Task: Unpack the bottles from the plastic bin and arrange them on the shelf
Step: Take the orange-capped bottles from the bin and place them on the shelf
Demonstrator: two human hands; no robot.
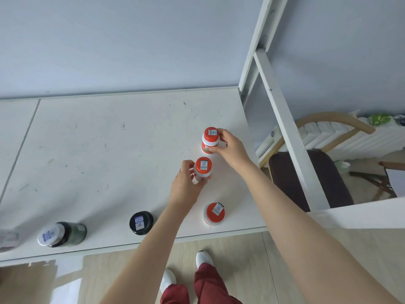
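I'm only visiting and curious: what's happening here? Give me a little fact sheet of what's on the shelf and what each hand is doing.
surface: white shelf, scuffed
left hand: fingers grip the middle orange-capped bottle
right hand: fingers grip the far orange-capped bottle
standing free: near orange-capped bottle, black-lidded jar, dark bottle with white cap
arrangement: the three orange caps line up roughly front to back
plastic bin: not in view
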